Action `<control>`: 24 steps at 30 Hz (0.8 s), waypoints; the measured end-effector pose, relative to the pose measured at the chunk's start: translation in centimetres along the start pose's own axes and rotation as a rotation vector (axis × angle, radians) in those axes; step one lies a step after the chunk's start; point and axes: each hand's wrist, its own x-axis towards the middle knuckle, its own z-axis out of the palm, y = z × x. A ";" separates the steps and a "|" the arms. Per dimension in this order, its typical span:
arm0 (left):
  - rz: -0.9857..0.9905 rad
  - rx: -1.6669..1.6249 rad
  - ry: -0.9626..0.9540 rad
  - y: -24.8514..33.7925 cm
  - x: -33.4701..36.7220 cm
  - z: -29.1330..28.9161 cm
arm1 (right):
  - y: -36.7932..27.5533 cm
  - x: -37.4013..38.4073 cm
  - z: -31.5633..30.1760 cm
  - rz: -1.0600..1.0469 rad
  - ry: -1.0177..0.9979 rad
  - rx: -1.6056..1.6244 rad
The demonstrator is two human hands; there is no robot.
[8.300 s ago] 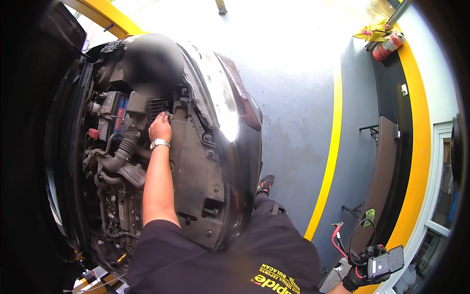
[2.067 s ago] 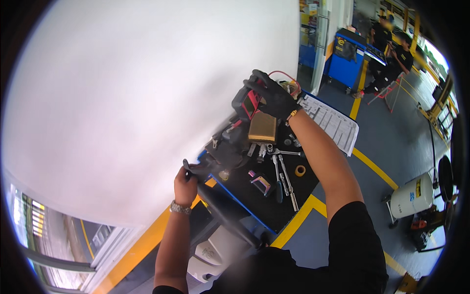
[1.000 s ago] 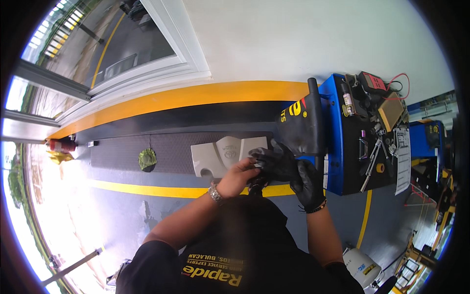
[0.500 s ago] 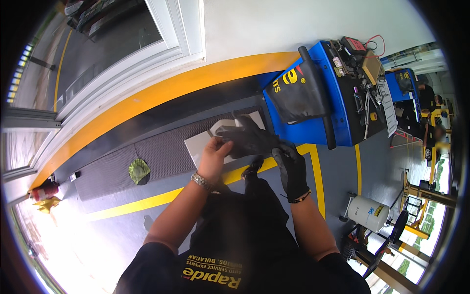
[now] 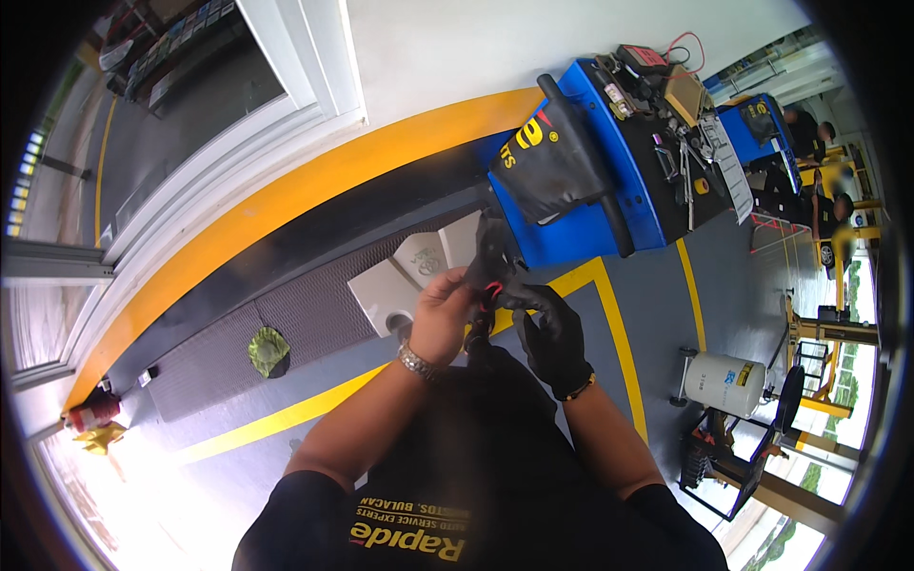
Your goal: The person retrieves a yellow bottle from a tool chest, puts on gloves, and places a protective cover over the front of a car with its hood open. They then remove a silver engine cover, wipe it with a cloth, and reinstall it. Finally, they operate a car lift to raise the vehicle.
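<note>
My bare left hand (image 5: 446, 314), with a metal watch at the wrist, is closed on a loose black glove (image 5: 492, 249). The glove hangs between my hands, its red-edged cuff turned toward me. My right hand (image 5: 554, 333) wears a matching black glove and a dark bracelet. Its fingertips are bent in against the loose glove's cuff and appear to pinch it. Beyond my hands, a grey molded plastic cover (image 5: 419, 266) with a round hole lies on the dark textured mat (image 5: 314, 295).
A blue tool cart (image 5: 571, 228) with tools on top stands ahead right. A green cap-like item (image 5: 268, 352) sits on the mat. A pale tank (image 5: 722, 384) stands at right, and other people (image 5: 809, 133) are at far right. Yellow floor lines (image 5: 619, 333) run nearby.
The loose glove has turned from lying sideways to pointing away, and its red cuff edge now shows. My hands have drawn closer together, and more of the grey cover is visible.
</note>
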 end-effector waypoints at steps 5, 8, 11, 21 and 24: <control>-0.039 0.260 -0.066 0.6 0.2 1.5 | -0.4 0.1 -0.9 0.020 0.069 -0.109; 0.086 0.396 -0.070 0.6 0.9 2.1 | -0.6 1.1 -1.5 0.191 -0.079 -0.037; 0.405 0.660 -0.091 1.0 1.6 2.0 | -0.9 2.3 -3.5 0.468 -0.177 0.200; 0.041 1.556 -0.892 0.8 7.1 -1.7 | 3.9 1.0 -1.6 -0.231 -0.259 0.023; -0.669 0.670 -0.460 3.9 6.5 2.7 | 3.2 0.6 -2.9 -0.204 -0.485 -0.059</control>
